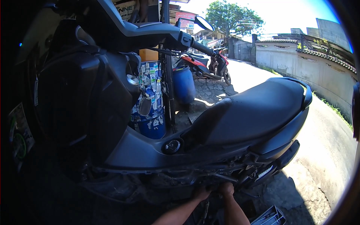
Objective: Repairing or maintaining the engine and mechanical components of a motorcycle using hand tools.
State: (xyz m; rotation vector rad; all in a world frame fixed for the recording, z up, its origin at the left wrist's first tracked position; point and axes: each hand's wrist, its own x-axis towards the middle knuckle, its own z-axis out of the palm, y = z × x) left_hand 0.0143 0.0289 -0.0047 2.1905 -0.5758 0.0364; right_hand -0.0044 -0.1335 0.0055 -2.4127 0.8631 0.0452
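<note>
The left hand (202, 193) and right hand (226, 188) are sitting close together, their grip impossible to tell, at the lower near side of the black scooter (210, 131), whose long axis is running left to right, the right hand being nearer its rear

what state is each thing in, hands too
Black scooter, upright, lower side uncovered
Seat, down
Red scooter, parked upright
Plain blue barrel, upright
Left hand, at the black scooter's lower side, grip hidden
Right hand, beside the left, grip hidden
Grey tray, open-topped, partly out of frame
</note>
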